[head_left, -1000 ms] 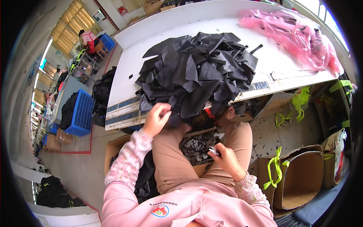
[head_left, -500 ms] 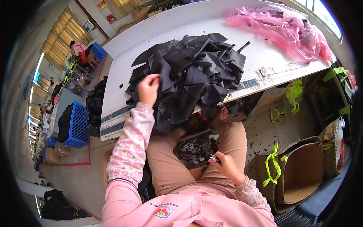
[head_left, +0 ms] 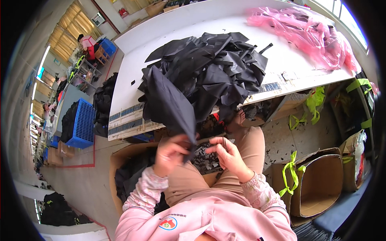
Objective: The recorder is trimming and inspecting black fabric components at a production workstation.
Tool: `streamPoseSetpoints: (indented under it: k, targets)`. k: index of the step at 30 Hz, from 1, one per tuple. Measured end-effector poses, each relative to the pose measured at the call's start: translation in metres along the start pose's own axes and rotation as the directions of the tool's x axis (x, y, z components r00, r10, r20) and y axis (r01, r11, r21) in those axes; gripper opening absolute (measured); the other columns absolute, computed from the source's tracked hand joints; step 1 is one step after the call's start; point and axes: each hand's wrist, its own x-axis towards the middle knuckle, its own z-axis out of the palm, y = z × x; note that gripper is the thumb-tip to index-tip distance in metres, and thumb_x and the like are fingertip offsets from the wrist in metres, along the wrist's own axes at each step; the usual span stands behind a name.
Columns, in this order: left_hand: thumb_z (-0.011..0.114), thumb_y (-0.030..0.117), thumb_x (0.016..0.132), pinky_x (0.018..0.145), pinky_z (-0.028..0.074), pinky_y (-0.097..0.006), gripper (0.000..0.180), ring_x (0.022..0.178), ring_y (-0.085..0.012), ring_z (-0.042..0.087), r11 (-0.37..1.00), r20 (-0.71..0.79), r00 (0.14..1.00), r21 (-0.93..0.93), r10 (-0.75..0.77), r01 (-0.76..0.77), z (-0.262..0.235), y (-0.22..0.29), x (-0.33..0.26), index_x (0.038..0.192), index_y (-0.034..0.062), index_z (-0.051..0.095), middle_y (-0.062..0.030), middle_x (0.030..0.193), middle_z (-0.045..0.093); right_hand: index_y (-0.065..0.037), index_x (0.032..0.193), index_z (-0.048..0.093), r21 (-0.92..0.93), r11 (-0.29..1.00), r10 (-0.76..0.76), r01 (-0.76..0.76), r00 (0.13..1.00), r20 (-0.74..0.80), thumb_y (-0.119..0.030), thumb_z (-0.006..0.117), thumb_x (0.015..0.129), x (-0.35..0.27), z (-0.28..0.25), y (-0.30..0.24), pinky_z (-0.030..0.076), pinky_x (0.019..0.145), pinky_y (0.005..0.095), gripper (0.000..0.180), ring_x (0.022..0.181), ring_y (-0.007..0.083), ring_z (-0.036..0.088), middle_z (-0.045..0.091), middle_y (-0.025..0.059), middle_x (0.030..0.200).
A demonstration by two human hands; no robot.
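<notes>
White table point(head_left: 125, 98) — black fabric point(head_left: 217, 72) (heaped); floor point(head_left: 80, 176)

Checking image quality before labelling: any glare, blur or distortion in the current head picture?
Head view, upper right: glare washes out the window; head view, centre: left hand and right hand look slightly blurred, likely motion; head view, top: the white table looks bowed; corners go black.

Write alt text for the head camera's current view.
A seated person's left hand holds a long, pointed black fabric piece, the right hand close by. Ahead, a loose heap of black fabric pieces lies on a white table.
</notes>
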Motion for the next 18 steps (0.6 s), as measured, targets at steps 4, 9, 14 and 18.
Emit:
streamPoseSetpoints:
  k: [4,9,14,18]
  targets:
    - [0.062,-0.010,0.074,0.090,0.047,-0.035,0.023,0.106,-0.0274,0.060,0.964,0.341,0.928,0.259,-0.151,0.062,0.024,-0.019,-0.011,0.092,0.0027,0.067,-0.0150,0.116,0.061,-0.003,0.122,0.054,-0.144,0.983,-0.108,0.114,0.993,0.051,-0.018,0.064,0.090,0.019,0.016,-0.013,0.041,0.050,0.0189,0.037,0.063,0.0022,0.051,0.064,0.0010,0.089]
    - [0.065,0.007,0.086,0.091,0.047,-0.034,0.016,0.103,-0.0230,0.060,0.911,0.266,0.897,-0.121,-0.352,0.393,-0.015,-0.055,-0.007,0.102,0.0044,0.065,-0.0091,0.109,0.063,0.001,0.106,0.063,-0.117,0.971,-0.213,0.210,0.977,-0.009,-0.004,0.065,0.088,0.030,0.016,-0.005,0.048,0.071,0.0213,0.018,0.078,0.0045,0.057,0.065,-0.0021,0.088]
    - [0.066,0.008,0.088,0.090,0.046,-0.029,0.058,0.096,-0.0159,0.059,0.947,-0.287,0.924,0.119,-0.254,0.297,-0.080,-0.111,0.036,0.139,0.0100,0.038,-0.0118,0.133,0.045,0.000,0.106,0.063,0.145,0.954,-0.254,0.264,0.964,-0.083,-0.004,0.063,0.090,0.010,0.016,-0.036,0.049,0.076,0.0217,0.017,0.080,0.0061,0.061,0.066,-0.0004,0.090]
    - [0.068,0.008,0.087,0.090,0.045,-0.028,0.074,0.098,-0.0169,0.057,0.933,-0.398,0.866,0.061,-0.302,0.354,-0.091,-0.094,0.062,0.145,0.0120,0.023,-0.0139,0.140,0.034,0.002,0.107,0.061,0.048,0.897,-0.431,0.440,0.893,-0.134,-0.003,0.060,0.089,-0.028,0.007,-0.078,0.049,0.081,0.0244,0.019,0.087,0.0108,0.062,0.066,0.0041,0.097]
